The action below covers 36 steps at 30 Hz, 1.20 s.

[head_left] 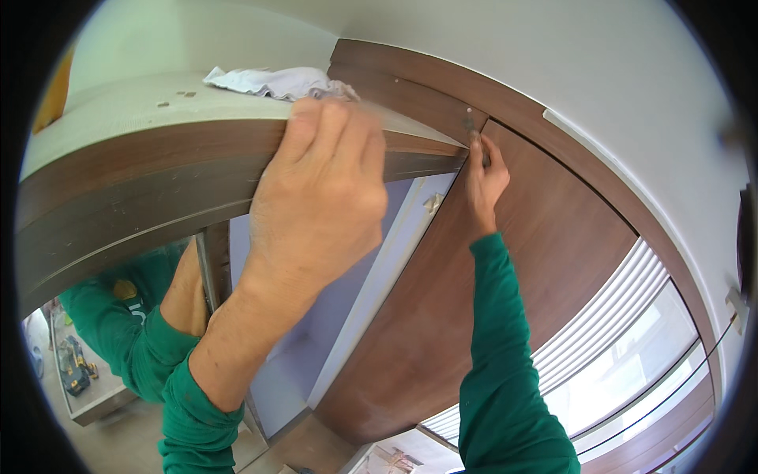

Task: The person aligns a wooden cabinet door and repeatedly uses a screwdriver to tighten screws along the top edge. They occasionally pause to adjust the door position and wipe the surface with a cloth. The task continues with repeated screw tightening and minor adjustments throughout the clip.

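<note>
My left hand (320, 182) is raised in front of the wooden cabinet's top edge (142, 154), its fingers curled and slightly blurred. The fingertips are hidden, so what they hold cannot be made out. Just behind them a crumpled white cloth (268, 81) lies on the cabinet's pale top. Farther right, my right hand (487, 183) reaches up to the corner where cabinet top, brown trim and tall brown panel (474, 292) meet. It is closed round a small, slim, dark tool (470, 125), which points up toward a light spot on the trim (442, 107).
A mirror (150, 268) below the cabinet edge reflects a green sleeve and arm. At lower left, a drill (75, 371) lies on a light surface. White slatted blinds (608, 296) and a window are at right. Brown trim runs along the ceiling.
</note>
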Tool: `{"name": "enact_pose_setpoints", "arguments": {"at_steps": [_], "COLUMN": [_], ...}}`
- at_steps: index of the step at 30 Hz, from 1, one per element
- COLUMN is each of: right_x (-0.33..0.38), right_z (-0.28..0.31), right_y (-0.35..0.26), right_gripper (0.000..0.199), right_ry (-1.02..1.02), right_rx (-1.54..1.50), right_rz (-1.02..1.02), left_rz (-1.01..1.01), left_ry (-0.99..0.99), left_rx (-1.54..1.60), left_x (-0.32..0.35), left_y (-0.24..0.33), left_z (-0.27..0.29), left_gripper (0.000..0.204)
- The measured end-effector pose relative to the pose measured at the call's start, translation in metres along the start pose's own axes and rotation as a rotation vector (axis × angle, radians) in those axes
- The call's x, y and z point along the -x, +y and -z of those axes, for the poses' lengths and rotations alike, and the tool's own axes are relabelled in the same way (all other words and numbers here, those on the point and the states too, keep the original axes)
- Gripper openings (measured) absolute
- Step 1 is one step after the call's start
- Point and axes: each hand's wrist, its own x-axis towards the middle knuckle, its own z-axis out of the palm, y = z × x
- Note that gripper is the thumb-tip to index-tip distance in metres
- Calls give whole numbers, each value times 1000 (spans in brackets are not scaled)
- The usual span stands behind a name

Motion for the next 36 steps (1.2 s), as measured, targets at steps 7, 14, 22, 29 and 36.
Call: {"name": "enact_pose_setpoints", "arguments": {"at_steps": [7, 14, 22, 29, 36], "right_x": [89, 133, 169, 155, 48], "right_z": [98, 184, 186, 176, 143], "right_y": [-31, -92, -159, -174, -92], "right_gripper": [34, 30, 39, 43, 27], "right_ry": [-65, -120, -145, -168, -352], "right_rx": [-538, -615, -573, -573, -247], "right_rz": [-491, -572, -232, 31, -226], "left_rz": [-13, -65, 741, 1145, 327], "left_ry": [-88, -39, -529, -425, -514], "left_rx": [-19, 86, 1300, 1566, 711], "left_x": [-1, -2, 51, 28, -56], "left_y": [-1, 4, 133, 139, 35], "left_z": [12, 24, 71, 55, 54], "left_gripper": [57, 59, 40, 33, 29]}}
